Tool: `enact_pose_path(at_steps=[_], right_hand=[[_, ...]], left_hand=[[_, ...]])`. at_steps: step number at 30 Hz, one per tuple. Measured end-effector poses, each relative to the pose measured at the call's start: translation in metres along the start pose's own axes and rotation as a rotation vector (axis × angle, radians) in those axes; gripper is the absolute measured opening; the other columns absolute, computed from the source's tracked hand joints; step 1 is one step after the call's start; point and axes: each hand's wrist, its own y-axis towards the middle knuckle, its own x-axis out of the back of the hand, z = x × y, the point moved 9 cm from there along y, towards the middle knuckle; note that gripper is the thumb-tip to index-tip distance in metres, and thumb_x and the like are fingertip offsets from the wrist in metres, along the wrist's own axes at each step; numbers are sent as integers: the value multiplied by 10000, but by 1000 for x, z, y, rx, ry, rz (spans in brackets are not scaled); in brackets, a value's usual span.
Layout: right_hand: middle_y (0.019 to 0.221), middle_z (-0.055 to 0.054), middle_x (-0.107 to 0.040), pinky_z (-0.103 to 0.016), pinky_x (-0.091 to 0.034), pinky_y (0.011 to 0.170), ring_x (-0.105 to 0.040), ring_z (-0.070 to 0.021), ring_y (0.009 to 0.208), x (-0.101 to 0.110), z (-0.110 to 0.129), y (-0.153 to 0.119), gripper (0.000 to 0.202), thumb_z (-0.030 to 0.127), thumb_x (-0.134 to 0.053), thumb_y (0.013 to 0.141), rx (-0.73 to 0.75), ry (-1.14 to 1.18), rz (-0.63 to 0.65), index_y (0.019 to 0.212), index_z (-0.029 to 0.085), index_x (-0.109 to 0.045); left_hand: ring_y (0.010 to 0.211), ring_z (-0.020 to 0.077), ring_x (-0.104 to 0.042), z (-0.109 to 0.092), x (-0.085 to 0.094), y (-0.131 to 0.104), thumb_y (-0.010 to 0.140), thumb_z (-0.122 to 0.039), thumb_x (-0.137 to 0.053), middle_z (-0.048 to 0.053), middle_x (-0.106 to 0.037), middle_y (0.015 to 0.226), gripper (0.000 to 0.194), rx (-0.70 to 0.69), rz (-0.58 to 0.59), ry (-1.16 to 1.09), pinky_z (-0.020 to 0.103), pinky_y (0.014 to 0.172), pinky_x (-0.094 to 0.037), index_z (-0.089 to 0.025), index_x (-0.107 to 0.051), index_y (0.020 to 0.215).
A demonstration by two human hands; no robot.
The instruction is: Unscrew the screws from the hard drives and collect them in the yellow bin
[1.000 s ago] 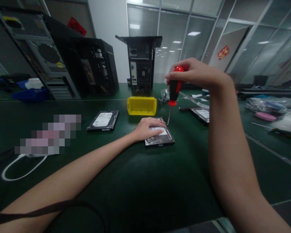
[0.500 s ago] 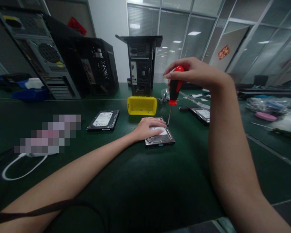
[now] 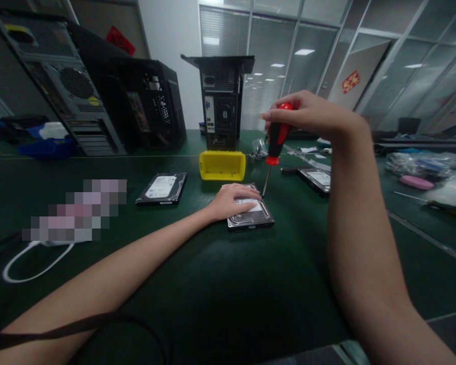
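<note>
Since the earlier frame, the screwdriver (image 3: 277, 138) and the right hand (image 3: 302, 109) have been shifted slightly to the right at the handle; the tip is kept at the same spot. The handle is gripped in the curled fingers of the right hand, and the tool is tilted, handle to the right. The tip is set at the right edge of the drive (image 3: 249, 221), nearer its far corner; whether a screw is engaged cannot be told. The drive is laid flat on the bench (image 3: 220, 284), just nearer the near edge than the yellow tray (image 3: 222, 175). Its top is partly covered by the left hand (image 3: 232, 199), which is laid flat, thumb parted from the fingers. A second drive (image 3: 162, 186) is placed to the left. A third drive (image 3: 314, 177) is placed to the right, beside the right forearm. A case (image 3: 222, 109) is stood toward the bench's far edge, behind the tray.
</note>
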Motion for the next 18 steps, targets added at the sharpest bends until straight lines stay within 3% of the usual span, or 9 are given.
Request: enact_pose_path(at_steps=[5, 8, 11, 18], right_hand=[[895, -70, -649, -306, -473, 736, -604, -177, 785, -6, -8, -1, 404, 571, -523, 827, -64, 170, 75, 869, 181, -622], [912, -75, -647, -334, -483, 782, -615, -192, 827, -6, -10, -4, 325, 435, -412, 893, -88, 245, 100, 865, 190, -624], [948, -76, -643, -314, -493, 777, -611, -183, 858, -2, -9, -5, 210, 316, -458, 871, -67, 199, 68, 871, 191, -627], [910, -78, -652, -268, -513, 742, -616, -161, 822, -2, -11, -3, 288, 443, -568, 851, -72, 162, 62, 906, 164, -612]], left_hand=[[1172, 214, -550, -2, 0, 0, 829, -337, -599, 23, -656, 1192, 271, -9, 2, -1, 467, 1045, -364, -251, -686, 1071], [1165, 210, -555, -2, 0, 0, 826, -332, -601, 29, -660, 1186, 271, -22, -2, 3, 460, 1038, -372, -243, -687, 1067], [1157, 206, -562, -2, 1, 0, 828, -331, -600, 30, -663, 1179, 271, -30, -5, 0, 453, 1035, -378, -237, -687, 1067], [1165, 216, -558, -3, 2, 0, 821, -319, -605, 25, -666, 1174, 266, -19, -8, -6, 447, 1037, -379, -236, -693, 1059]])
